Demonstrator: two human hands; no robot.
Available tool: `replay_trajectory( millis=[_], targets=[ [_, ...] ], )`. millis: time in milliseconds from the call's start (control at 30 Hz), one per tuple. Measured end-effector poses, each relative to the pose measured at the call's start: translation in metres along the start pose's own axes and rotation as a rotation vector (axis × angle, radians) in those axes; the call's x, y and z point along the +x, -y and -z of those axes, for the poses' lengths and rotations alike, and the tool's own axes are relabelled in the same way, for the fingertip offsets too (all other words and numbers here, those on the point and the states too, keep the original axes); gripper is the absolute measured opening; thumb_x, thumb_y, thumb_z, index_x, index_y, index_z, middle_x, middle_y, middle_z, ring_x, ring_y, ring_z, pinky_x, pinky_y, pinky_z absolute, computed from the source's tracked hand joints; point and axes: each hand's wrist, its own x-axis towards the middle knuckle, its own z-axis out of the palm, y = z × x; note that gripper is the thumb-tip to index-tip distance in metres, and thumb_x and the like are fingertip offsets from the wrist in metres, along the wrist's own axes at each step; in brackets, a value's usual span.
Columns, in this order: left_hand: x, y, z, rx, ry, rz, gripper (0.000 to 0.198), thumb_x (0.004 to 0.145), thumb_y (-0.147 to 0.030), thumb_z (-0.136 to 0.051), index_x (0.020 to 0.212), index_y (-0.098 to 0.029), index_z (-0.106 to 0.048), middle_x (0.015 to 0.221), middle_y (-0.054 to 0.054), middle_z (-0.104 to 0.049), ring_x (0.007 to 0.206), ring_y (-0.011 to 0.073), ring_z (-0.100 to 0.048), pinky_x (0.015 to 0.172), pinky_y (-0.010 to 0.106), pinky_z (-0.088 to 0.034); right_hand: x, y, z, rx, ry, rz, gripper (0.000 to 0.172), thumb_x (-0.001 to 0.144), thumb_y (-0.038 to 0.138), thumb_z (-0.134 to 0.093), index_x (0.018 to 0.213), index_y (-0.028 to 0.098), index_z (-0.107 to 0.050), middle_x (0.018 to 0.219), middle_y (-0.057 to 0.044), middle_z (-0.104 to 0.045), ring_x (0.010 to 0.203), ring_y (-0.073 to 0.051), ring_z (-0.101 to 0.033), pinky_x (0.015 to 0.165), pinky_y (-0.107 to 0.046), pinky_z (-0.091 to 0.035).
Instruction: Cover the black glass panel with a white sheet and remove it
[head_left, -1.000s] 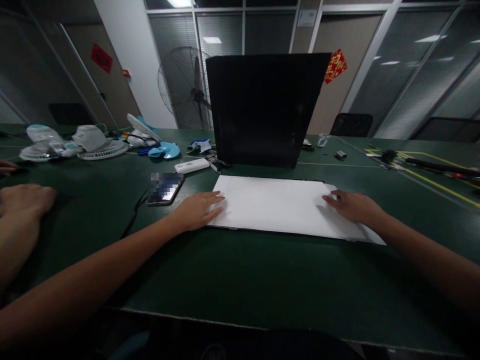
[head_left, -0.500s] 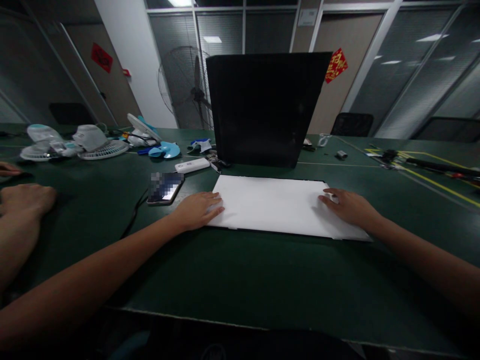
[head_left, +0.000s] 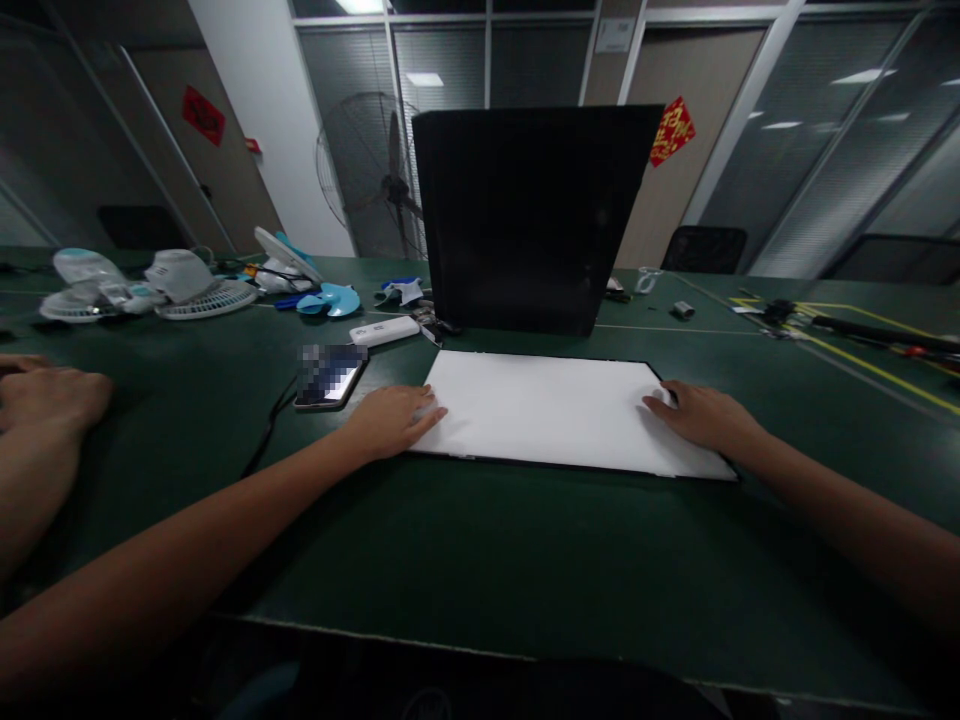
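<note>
A flat white panel (head_left: 544, 412) with thin dark edges lies on the green table (head_left: 480, 560). At its left end is my left hand (head_left: 396, 420), thumb on the white surface and fingers curled at the edge. My right hand (head_left: 701, 412) holds the right end, its thumb on top and the other fingers over the side edge. Behind the panel stands a large black panel (head_left: 536, 215), tilted upright. A phone (head_left: 331, 377) lies left of my left hand, and a white stick-shaped device (head_left: 385, 331) is just beyond it.
Another person's hands (head_left: 56, 395) rest at the left. White fan parts (head_left: 206, 298) and a light-blue fan blade (head_left: 330, 300) lie at the back left. At the right are a small grey metal piece (head_left: 682, 310) and dark rods (head_left: 885, 333) near yellow tape lines.
The fingers of both my hands have moved from the panel's top toward its end edges. The white panel has shifted very slightly left at its near right corner. The other person's hands moved a little.
</note>
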Motion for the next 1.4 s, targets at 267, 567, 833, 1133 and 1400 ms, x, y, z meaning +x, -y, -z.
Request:
replay_trajectory(
  millis=[267, 567, 833, 1133, 1400],
  targets=[
    [0.001, -0.004, 0.004, 0.048, 0.112, -0.022, 0.064, 0.106, -0.055, -0.033, 0.149, -0.014, -0.056, 0.159, 0.016, -0.050, 0.133, 0.0357, -0.062, 0.108, 0.052, -0.050, 0.014, -0.007, 0.000, 0.571, -0.038, -0.139, 0.054, 0.090, 0.051, -0.063, 0.128, 0.014, -0.071, 0.139, -0.017, -0.065, 0.123, -0.032, -0.061, 0.114, -0.043, -0.039],
    [0.001, -0.010, 0.007, 0.086, 0.146, 0.015, 0.057, 0.106, -0.048, -0.037, 0.149, -0.015, -0.055, 0.160, 0.016, -0.049, 0.133, 0.0350, -0.062, 0.110, 0.050, -0.049, 0.011, -0.010, 0.028, 1.153, -0.059, -0.352, 0.065, 0.093, 0.038, -0.039, 0.150, 0.012, -0.053, 0.147, -0.021, -0.060, 0.125, -0.023, -0.065, 0.090, -0.029, -0.056],
    [0.002, -0.002, 0.000, -0.005, 0.032, -0.061, 0.048, 0.103, -0.043, -0.042, 0.135, -0.015, -0.065, 0.149, 0.019, -0.059, 0.123, 0.0388, -0.068, 0.102, 0.055, -0.054, -0.004, -0.006, 0.050, 1.525, -0.181, -0.198, 0.077, 0.090, 0.026, -0.045, 0.160, -0.003, -0.039, 0.159, -0.023, -0.045, 0.138, -0.032, -0.055, 0.107, -0.035, -0.050],
    [0.001, -0.002, 0.000, 0.029, 0.054, -0.055, 0.055, 0.104, -0.047, -0.037, 0.138, -0.012, -0.063, 0.151, 0.021, -0.057, 0.121, 0.0365, -0.069, 0.101, 0.050, -0.053, 0.000, -0.011, 0.044, 1.272, -0.174, -0.093, 0.079, 0.080, 0.012, -0.053, 0.159, 0.013, -0.049, 0.160, -0.007, -0.049, 0.143, -0.024, -0.050, 0.106, -0.026, -0.047],
    [-0.006, 0.000, 0.015, 0.065, 0.040, -0.136, 0.088, 0.094, -0.077, -0.047, 0.153, -0.011, -0.051, 0.161, 0.021, -0.044, 0.146, 0.0386, -0.048, 0.118, 0.053, -0.041, 0.013, -0.026, 0.039, 0.929, -0.188, -0.225, 0.069, 0.074, 0.019, -0.063, 0.143, 0.021, -0.068, 0.143, -0.003, -0.065, 0.107, -0.026, -0.064, 0.077, -0.029, -0.049]
  ],
)
